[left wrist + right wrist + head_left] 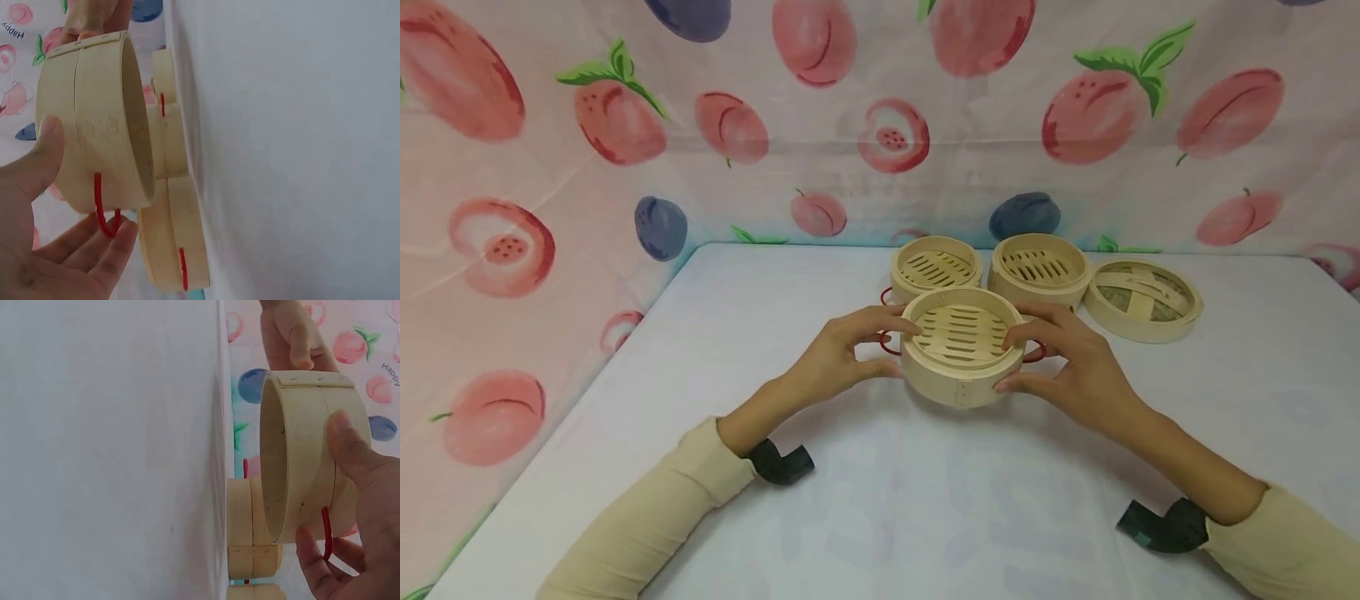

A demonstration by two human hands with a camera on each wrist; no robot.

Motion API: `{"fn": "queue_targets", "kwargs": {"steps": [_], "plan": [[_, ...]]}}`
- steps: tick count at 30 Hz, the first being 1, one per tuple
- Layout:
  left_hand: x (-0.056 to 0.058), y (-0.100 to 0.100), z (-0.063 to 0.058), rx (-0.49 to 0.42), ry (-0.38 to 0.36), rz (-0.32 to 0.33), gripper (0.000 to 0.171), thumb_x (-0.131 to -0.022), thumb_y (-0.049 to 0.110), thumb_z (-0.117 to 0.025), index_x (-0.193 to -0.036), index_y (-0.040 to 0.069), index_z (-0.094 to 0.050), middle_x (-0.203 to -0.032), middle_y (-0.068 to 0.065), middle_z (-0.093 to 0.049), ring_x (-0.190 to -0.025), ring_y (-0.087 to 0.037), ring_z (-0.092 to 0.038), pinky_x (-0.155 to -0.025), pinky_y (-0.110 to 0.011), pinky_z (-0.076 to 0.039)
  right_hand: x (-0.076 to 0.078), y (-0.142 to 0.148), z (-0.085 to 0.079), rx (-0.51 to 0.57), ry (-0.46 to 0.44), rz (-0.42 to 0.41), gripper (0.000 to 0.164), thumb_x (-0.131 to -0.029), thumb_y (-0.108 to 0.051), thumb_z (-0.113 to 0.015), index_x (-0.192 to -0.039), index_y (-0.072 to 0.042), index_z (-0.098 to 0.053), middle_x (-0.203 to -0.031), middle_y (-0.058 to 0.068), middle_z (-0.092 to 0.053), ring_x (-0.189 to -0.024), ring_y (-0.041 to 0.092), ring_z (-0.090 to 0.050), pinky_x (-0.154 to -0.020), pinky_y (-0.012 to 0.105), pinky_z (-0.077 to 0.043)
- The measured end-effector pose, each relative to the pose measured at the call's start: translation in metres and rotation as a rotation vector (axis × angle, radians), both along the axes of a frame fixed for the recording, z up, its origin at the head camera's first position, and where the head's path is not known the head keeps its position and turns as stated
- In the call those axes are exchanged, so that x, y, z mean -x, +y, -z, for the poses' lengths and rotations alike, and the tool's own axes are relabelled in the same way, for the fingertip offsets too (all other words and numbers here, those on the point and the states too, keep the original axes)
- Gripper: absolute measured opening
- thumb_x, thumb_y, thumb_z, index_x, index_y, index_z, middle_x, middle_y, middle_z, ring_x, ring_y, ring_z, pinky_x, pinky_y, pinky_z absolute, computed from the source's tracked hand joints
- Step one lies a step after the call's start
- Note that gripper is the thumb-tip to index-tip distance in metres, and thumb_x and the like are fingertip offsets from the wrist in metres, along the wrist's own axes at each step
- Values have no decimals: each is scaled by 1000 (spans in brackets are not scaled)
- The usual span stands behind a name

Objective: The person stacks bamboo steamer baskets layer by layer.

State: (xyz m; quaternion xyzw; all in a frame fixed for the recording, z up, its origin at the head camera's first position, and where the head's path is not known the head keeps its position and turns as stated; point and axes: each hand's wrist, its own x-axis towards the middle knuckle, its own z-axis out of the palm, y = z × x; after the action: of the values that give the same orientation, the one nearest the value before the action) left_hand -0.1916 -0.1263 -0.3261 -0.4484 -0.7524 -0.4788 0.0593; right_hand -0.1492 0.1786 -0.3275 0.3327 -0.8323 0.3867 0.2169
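Both hands grip one round bamboo steamer basket, raised off the white table. My left hand holds its left side, thumb low on the wall and a finger over the rim. On the opposite side my right hand has its thumb on the wall and fingers at the rim. A slatted floor shows inside the basket. In the left wrist view a red loop handle hangs by the fingers; the right wrist view shows another red loop. The basket's underside opening faces the table.
Behind the held basket stand two more steamer baskets, one at left and one at right. A woven steamer lid lies to their right. A peach-printed cloth hangs behind the white table.
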Motion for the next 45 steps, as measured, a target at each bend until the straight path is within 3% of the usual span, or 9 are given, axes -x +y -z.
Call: {"fn": "queue_targets", "kwargs": {"steps": [4, 7, 10, 13, 22, 28, 36, 40, 45], "plan": [[-1, 4, 5, -16, 25, -49, 39, -76, 6, -80, -113, 7, -68, -122, -9, -62, -123, -19, -49, -86, -36, -51, 0, 0, 6, -3, 7, 10, 51, -53, -8, -91, -96, -16, -65, -130, 11, -52, -96, 6, -58, -68, 17, -51], [-2, 7, 6, -21, 18, -75, 36, -77, 7, -79, -112, 7, -69, -119, -7, -64, -116, -21, -54, -87, -35, -50, 0, 2, 12, -22, -5, 34, 51, -54, -9, -91, -96, -18, -64, -132, 10, -50, -98, 10, -58, -69, 16, -50], [-3, 8, 8, -34, -11, -73, 34, -77, 5, -79, -110, 6, -69, -114, -5, -65, -106, -24, -56, -88, -36, -50, 0, 2, 16, -35, -27, 51, 51, -55, -11, -91, -97, -19, -64, -133, 10, -48, -105, 15, -56, -75, 15, -46], [-4, 8, 11, -51, -38, -63, 33, -77, 2, -78, -109, 4, -69, -112, -6, -66, -99, -25, -56, -87, -39, -51, 0, 2, 19, -28, -43, 37, 50, -56, -9, -91, -96, -18, -64, -133, 12, -46, -100, 13, -56, -75, 15, -46], [-5, 10, 18, -80, -95, -49, 32, -75, -1, -79, -105, 3, -70, -109, -6, -67, -117, -20, -53, -86, -41, -52, 3, 4, 25, -15, -54, -16, 51, -57, -6, -91, -99, -17, -64, -132, 13, -43, -82, 9, -56, -71, 16, -46], [-5, 10, 18, -75, -111, -50, 33, -73, -3, -80, -103, 2, -70, -109, -8, -67, -114, -22, -55, -84, -41, -52, 3, 6, 25, -33, -70, -7, 52, -58, -10, -91, -101, -18, -63, -131, 11, -44, -74, 10, -57, -72, 17, -45], [-5, 9, 19, -39, -86, -51, 33, -71, -4, -80, -103, 0, -70, -113, -16, -66, -111, -29, -56, -79, -42, -54, 6, 8, 28, 14, -133, -83, 53, -59, -3, -90, -102, -14, -61, -129, 13, -44, -115, 17, -44, -69, 19, -51], [-4, 9, 20, -15, -65, -49, 32, -72, 0, -81, -103, 3, -71, -119, -15, -63, -107, -20, -57, -79, -38, -54, 5, 9, 27, 16, -147, -88, 54, -59, -2, -90, -102, -12, -60, -128, 13, -43, -118, 17, -42, -69, 20, -51], [-3, 7, 22, 0, -42, -46, 32, -72, 2, -81, -103, 5, -71, -125, -15, -61, -104, -17, -58, -78, -36, -54, 4, 8, 28, 50, -183, -135, 54, -59, 3, -88, -103, -7, -59, -127, 15, -41, -103, 8, -52, -67, 23, -53]]}}
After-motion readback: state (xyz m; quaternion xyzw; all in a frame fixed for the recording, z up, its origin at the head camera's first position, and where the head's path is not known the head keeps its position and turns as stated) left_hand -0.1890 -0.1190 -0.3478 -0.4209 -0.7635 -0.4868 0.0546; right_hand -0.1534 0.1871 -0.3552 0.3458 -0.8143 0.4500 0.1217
